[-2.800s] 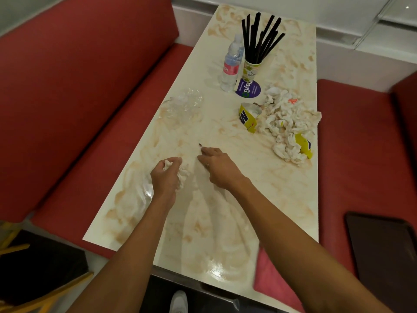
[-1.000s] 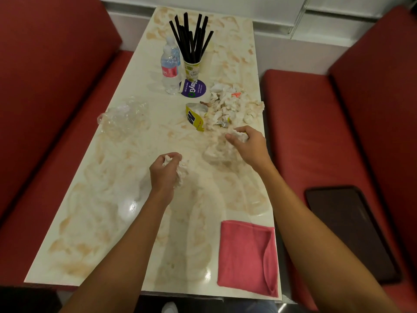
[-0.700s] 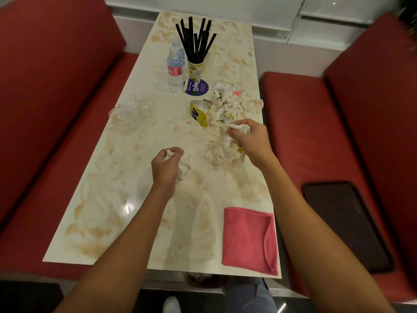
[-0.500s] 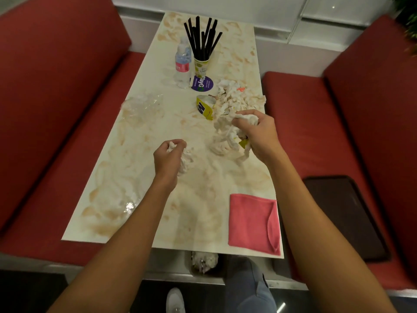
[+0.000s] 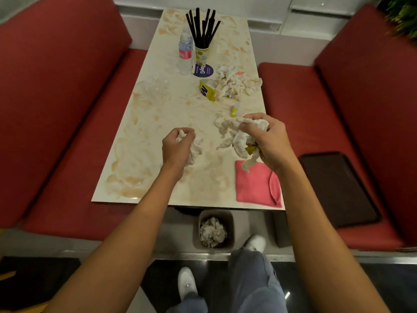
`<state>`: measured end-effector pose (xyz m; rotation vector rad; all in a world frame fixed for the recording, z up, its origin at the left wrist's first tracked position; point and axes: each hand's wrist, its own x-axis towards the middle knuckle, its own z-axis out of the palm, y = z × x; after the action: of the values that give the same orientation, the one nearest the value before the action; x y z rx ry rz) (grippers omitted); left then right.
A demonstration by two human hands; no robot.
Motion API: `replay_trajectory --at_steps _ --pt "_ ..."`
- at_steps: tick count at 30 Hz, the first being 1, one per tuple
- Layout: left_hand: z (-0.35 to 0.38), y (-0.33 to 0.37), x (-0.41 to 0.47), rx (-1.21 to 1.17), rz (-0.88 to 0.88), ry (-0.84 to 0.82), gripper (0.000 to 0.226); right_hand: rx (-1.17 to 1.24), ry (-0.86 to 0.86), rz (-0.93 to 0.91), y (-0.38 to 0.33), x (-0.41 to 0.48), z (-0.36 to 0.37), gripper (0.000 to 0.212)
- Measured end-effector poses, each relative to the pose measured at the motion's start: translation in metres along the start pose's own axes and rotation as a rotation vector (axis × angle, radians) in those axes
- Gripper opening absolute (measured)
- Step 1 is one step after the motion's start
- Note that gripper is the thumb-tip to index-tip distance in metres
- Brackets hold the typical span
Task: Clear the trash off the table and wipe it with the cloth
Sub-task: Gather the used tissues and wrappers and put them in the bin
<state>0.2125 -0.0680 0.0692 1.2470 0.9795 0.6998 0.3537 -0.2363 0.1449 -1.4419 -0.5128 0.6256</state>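
My left hand (image 5: 177, 147) grips a crumpled white napkin (image 5: 195, 150) above the middle of the stained table (image 5: 146, 141). My right hand (image 5: 267, 138) holds a bigger wad of crumpled napkins (image 5: 234, 134) with a yellow scrap in it, lifted over the table's right side. More crumpled napkins (image 5: 237, 83) and a yellow paper wrapper (image 5: 207, 89) lie farther back. A small yellow scrap (image 5: 234, 110) lies just beyond my right hand. A folded pink cloth (image 5: 257, 185) lies at the near right corner. On the floor below the near edge stands a small bin (image 5: 229, 219) with napkins inside.
A water bottle (image 5: 185, 53), a paper cup of black straws (image 5: 202, 35), a purple round coaster (image 5: 203, 70) and crumpled clear plastic (image 5: 153, 91) sit on the table's far half. Red bench seats (image 5: 67, 141) flank it; a dark tray (image 5: 336, 188) lies on the right seat.
My right hand reached into the napkin pile, gathered a wad and drew it back toward the near edge. My left hand kept its napkin. The view pulled back, showing the bin on the floor.
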Motion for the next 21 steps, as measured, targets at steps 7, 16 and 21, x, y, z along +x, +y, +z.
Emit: replay_trajectory --at_steps 7,16,21 --pt "0.001 -0.018 -0.054 0.024 0.031 -0.029 0.009 0.009 0.009 0.091 0.024 -0.064 -0.016 0.010" --pt "0.010 -0.061 -0.127 0.008 -0.027 0.019 0.015 0.065 -0.062 0.219 0.069 -0.133 -0.036 0.030" --pt "0.013 -0.088 -0.165 0.013 -0.078 0.101 0.013 0.063 -0.150 0.291 0.096 -0.161 -0.051 0.023"
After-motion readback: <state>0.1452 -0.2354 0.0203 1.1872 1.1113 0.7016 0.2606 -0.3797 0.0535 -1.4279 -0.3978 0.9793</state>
